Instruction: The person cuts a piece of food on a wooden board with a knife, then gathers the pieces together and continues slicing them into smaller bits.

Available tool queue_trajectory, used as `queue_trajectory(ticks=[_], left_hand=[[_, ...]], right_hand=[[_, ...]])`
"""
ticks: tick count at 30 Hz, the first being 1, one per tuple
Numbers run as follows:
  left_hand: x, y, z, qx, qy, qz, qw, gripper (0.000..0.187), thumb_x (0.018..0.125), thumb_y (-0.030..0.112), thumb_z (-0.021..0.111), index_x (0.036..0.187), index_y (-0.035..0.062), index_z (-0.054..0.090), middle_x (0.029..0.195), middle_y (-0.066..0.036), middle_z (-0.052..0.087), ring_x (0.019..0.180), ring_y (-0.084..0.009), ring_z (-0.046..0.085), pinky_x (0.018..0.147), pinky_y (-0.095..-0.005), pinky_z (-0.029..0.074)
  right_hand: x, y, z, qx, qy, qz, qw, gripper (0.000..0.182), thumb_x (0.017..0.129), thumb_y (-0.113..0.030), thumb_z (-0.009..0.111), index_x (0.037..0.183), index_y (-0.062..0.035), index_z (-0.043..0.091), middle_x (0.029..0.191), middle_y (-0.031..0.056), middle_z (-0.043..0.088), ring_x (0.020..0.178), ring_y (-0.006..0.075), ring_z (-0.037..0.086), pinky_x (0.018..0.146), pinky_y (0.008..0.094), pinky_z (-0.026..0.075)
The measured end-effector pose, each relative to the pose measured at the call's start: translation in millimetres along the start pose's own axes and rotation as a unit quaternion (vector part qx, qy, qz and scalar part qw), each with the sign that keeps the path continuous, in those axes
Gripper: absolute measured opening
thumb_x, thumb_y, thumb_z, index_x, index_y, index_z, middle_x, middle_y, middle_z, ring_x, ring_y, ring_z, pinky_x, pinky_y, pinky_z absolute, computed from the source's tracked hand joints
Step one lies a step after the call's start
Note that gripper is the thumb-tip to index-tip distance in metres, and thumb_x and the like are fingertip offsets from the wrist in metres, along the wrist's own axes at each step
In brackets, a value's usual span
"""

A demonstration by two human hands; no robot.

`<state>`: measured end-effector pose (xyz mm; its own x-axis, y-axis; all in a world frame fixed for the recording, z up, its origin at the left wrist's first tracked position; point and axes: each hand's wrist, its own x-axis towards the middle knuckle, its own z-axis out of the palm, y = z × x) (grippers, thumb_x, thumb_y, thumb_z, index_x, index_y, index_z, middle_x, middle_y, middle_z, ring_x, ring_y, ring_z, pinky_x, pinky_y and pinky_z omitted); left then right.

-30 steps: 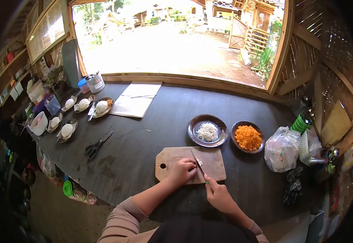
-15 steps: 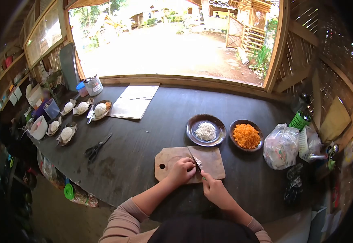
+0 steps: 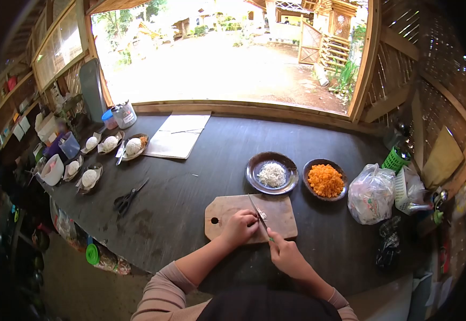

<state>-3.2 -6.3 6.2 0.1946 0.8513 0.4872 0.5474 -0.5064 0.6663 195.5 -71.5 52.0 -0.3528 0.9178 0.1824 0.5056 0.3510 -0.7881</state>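
A wooden cutting board (image 3: 233,209) with a round hole lies on the dark table in front of me. My right hand (image 3: 288,255) is closed round the handle of a knife (image 3: 253,203), whose blade slants up and left over the board. Curled fingers of my left hand (image 3: 240,227) press down on the board right beside the blade; what they hold is hidden. Small white chopped bits (image 3: 263,215) lie to the right of the blade. Behind the board stands a dark plate (image 3: 250,174) with a heap of white shreds (image 3: 272,175).
A bowl of orange shreds (image 3: 325,180) stands right of the plate, near a filled plastic bag (image 3: 371,195) and a black bag (image 3: 388,242). Black scissors (image 3: 128,199) lie at left. Several small plates with white mounds, such as rice (image 3: 134,145), and paper sheets (image 3: 174,140) are farther back.
The knife and my right hand have shifted very slightly. My left hand stays in place on the board.
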Motion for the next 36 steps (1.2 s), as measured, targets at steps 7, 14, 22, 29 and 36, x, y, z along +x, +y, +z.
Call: queue_trajectory(ticks=[7,14,22,29,36], left_hand=[[1,-1,1,0.012,0.000,0.007,1.000,0.011,0.078,0.012,0.070,0.080,0.0011,0.071,0.092,-0.013,0.069,0.086,-0.0305,0.067,0.078,-0.0384,0.054],[-1,-4,1,0.006,0.000,0.003,1.000,0.013,0.078,0.013,0.073,0.081,-0.0004,0.072,0.091,-0.013,0.070,0.085,-0.0274,0.069,0.077,-0.0373,0.055],[0,0,-4,-0.006,-0.015,0.011,1.000,0.013,0.078,0.011,0.069,0.085,0.0004,0.072,0.095,-0.012,0.068,0.087,-0.0291,0.066,0.079,-0.0379,0.054],[0,-3,-4,0.004,-0.021,0.006,1.000,0.012,0.078,0.010,0.070,0.084,0.0009,0.073,0.094,-0.011,0.070,0.084,-0.0266,0.069,0.077,-0.0369,0.056],[1,0,-7,0.002,-0.011,0.017,1.000,0.012,0.078,0.012,0.071,0.084,0.0009,0.073,0.093,-0.011,0.070,0.083,-0.0268,0.069,0.077,-0.0373,0.056]], right_hand=[[3,-1,0,0.016,-0.008,0.022,1.000,0.033,0.093,-0.006,0.055,0.126,-0.0004,0.055,0.078,0.0314,0.061,0.078,0.0455,0.064,0.065,0.0457,0.051],[13,9,10,-0.029,-0.007,-0.003,1.000,0.035,0.092,-0.004,0.053,0.126,0.0005,0.055,0.081,0.0321,0.062,0.079,0.0462,0.064,0.068,0.0484,0.051],[3,-7,-3,0.004,-0.019,0.033,0.999,0.034,0.094,-0.008,0.055,0.127,0.0005,0.054,0.083,0.0325,0.062,0.080,0.0457,0.065,0.067,0.0452,0.052],[3,-10,-7,0.026,0.000,0.004,1.000,0.033,0.093,-0.007,0.056,0.126,-0.0023,0.057,0.081,0.0308,0.062,0.081,0.0462,0.064,0.068,0.0438,0.052],[3,-10,-8,0.032,-0.019,0.049,0.998,0.035,0.093,-0.007,0.056,0.127,-0.0041,0.057,0.086,0.0314,0.062,0.087,0.0462,0.063,0.072,0.0441,0.052]])
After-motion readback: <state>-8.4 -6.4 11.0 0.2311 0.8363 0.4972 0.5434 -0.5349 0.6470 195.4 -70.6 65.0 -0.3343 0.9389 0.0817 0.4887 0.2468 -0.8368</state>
